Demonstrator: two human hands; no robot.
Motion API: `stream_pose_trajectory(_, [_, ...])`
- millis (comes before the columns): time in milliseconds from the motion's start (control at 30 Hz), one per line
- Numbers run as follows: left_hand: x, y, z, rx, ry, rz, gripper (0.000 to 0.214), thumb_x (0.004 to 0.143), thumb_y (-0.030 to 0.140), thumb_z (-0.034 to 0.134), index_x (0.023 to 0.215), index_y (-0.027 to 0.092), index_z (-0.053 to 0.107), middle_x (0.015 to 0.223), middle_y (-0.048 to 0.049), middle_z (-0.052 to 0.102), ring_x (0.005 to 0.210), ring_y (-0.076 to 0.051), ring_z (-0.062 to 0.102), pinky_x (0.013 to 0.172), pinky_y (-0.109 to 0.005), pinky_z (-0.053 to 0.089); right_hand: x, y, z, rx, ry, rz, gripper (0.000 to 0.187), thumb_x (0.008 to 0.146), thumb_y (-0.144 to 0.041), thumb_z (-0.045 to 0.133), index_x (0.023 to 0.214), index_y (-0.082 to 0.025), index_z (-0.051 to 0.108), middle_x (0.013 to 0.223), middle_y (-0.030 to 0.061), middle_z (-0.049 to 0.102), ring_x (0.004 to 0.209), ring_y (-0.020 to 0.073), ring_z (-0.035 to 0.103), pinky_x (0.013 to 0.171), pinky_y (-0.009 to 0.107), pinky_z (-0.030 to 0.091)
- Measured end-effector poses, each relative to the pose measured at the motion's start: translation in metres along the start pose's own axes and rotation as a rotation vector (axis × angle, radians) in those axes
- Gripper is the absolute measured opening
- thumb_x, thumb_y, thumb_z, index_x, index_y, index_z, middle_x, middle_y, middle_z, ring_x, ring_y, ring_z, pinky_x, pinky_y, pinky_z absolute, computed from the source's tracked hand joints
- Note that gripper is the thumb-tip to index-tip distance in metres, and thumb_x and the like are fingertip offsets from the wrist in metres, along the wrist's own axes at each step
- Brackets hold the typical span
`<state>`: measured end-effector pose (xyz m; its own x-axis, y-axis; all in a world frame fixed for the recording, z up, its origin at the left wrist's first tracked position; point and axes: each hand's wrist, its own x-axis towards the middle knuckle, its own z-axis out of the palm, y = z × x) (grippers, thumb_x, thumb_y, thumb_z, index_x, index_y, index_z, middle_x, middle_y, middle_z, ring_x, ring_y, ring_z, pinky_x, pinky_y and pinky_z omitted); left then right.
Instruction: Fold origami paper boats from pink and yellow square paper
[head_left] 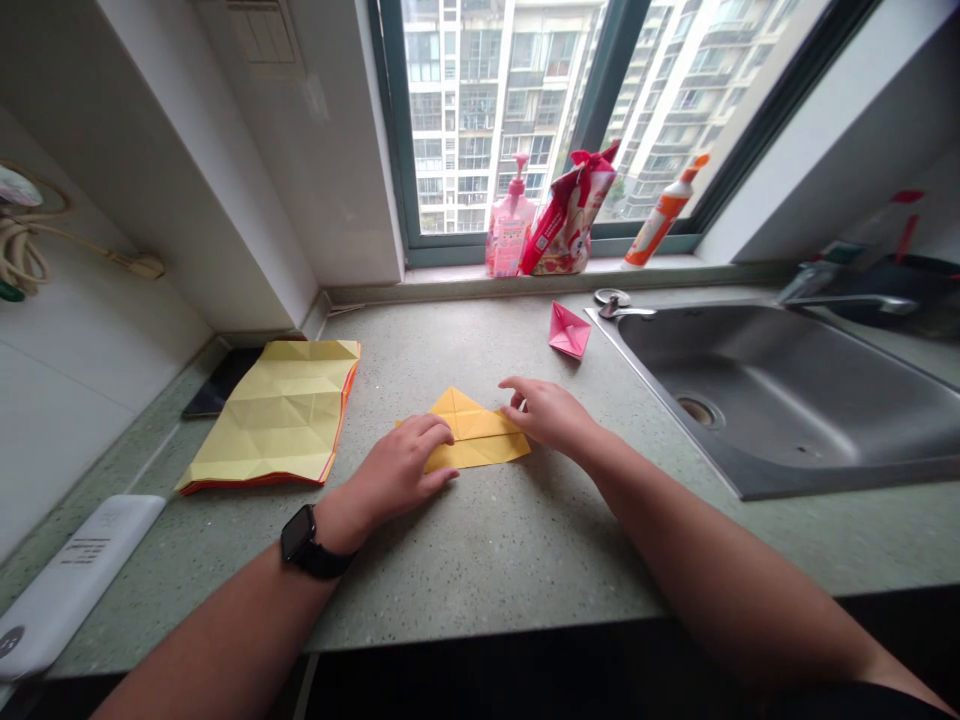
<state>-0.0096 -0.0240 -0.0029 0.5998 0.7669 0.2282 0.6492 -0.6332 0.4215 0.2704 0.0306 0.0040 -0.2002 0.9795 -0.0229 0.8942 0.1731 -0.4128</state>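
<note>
Yellow paper (480, 453) lies on bench (480, 560), by your hands. Top folded to point; bottom strip lies flat, so looks part done. Left hand (401, 463) rests on paper, grip wide. Right hand (553, 413) at right end; cannot tell if grip pinches.

the table (480, 580) is a grey-green speckled slab, its front edge facing me. near its middle lies a folded orange-yellow paper (480, 453), flat and peaked at the back. off to the left i see a creased pale-yellow sheet (277, 415) atop other colored layers, partly covering a dark flat object (221, 385). a white slab-shaped device (82, 580) lies nearer the front, and a pink folded paper (570, 332) sits toward the back, near the sink (720, 478) set into the right side.
</note>
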Motion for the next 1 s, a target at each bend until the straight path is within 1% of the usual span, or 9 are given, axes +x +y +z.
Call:
stream_pose_trajectory(200, [0.001,0.000,0.002,-0.026,-0.032,-0.024,0.036,0.091,0.025,0.084,0.122,0.023,0.069,0.133,-0.0112,0.074,0.126,-0.032,0.069,0.110,-0.049,0.057,0.005,0.003,0.003,0.138,-0.102,0.004,0.043,0.093,-0.016,0.069,0.135,-0.023,0.075,0.100,0.0023,0.082,0.090,0.0195,0.074,0.076,0.027,0.050])
stream_pose_trajectory(267, [0.001,-0.001,0.002,-0.028,-0.039,-0.018,0.039,0.089,0.027,0.086,0.123,0.023,0.068,0.135,-0.0113,0.073,0.128,-0.033,0.068,0.112,-0.049,0.056,0.007,0.003,0.003,0.274,-0.148,0.019,0.044,0.092,-0.015,0.068,0.135,-0.023,0.076,0.098,0.0026,0.081,0.083,0.0188,0.073,0.072,0.027,0.052])
stream_pose_trajectory(400, [0.001,-0.002,0.004,-0.006,-0.026,-0.020,0.043,0.088,0.029,0.088,0.124,0.023,0.066,0.140,-0.0132,0.072,0.131,-0.035,0.067,0.112,-0.052,0.055,0.009,0.002,0.003,0.692,-0.261,0.140,0.045,0.092,-0.018,0.066,0.137,-0.022,0.072,0.091,0.0032,0.077,0.068,0.0164,0.069,0.059,0.027,0.056])
stream_pose_trajectory(567, [0.003,-0.003,0.004,0.077,0.020,-0.097,0.042,0.082,0.007,0.072,0.120,0.023,0.067,0.129,-0.0109,0.075,0.122,-0.033,0.069,0.107,-0.049,0.057,0.011,0.002,0.003,1.025,-0.364,0.250,0.036,0.088,-0.019,0.073,0.124,-0.023,0.074,0.088,0.0031,0.077,0.068,0.0156,0.073,0.062,0.026,0.063])
stream_pose_trajectory(667, [0.006,-0.002,0.001,0.107,0.060,-0.146,0.041,0.079,0.000,0.062,0.111,0.024,0.070,0.120,-0.0084,0.077,0.115,-0.030,0.071,0.101,-0.044,0.058,0.010,0.003,0.003,1.106,-0.396,0.199,0.036,0.087,-0.023,0.075,0.123,-0.023,0.076,0.088,0.0026,0.077,0.067,0.0142,0.072,0.062,0.025,0.063])
stream_pose_trajectory(800, [0.007,-0.002,-0.007,0.115,0.110,-0.168,0.035,0.085,0.002,0.060,0.108,0.024,0.074,0.117,-0.0079,0.080,0.112,-0.029,0.073,0.098,-0.042,0.058,0.008,0.002,0.004,1.119,-0.410,0.104,0.037,0.088,-0.025,0.077,0.126,-0.024,0.077,0.089,0.0014,0.076,0.067,0.0124,0.068,0.064,0.024,0.061])
stream_pose_trajectory(867, [0.006,-0.002,-0.011,0.089,0.151,-0.171,0.028,0.091,0.008,0.061,0.108,0.024,0.076,0.114,-0.0082,0.081,0.109,-0.029,0.074,0.098,-0.042,0.058,0.009,0.001,0.003,1.109,-0.388,0.103,0.035,0.095,-0.031,0.075,0.129,-0.023,0.076,0.088,0.0022,0.075,0.070,0.0136,0.069,0.067,0.025,0.060])
stream_pose_trajectory(933, [0.004,-0.003,-0.016,0.007,0.234,-0.188,0.019,0.099,0.018,0.060,0.105,0.023,0.078,0.108,-0.0087,0.081,0.104,-0.028,0.074,0.097,-0.042,0.059,0.010,0.002,0.003,1.085,-0.299,0.102,0.035,0.104,-0.041,0.067,0.132,-0.023,0.074,0.093,0.0052,0.076,0.079,0.0164,0.071,0.071,0.027,0.060])
stream_pose_trajectory(1000, [0.002,-0.005,-0.021,-0.149,0.354,-0.261,0.020,0.103,0.033,0.063,0.102,0.021,0.079,0.103,-0.0087,0.082,0.100,-0.027,0.075,0.095,-0.041,0.060,0.012,0.003,0.003,1.057,-0.181,0.084,0.040,0.110,-0.050,0.056,0.134,-0.023,0.073,0.107,0.0093,0.077,0.096,0.0205,0.073,0.079,0.031,0.061])
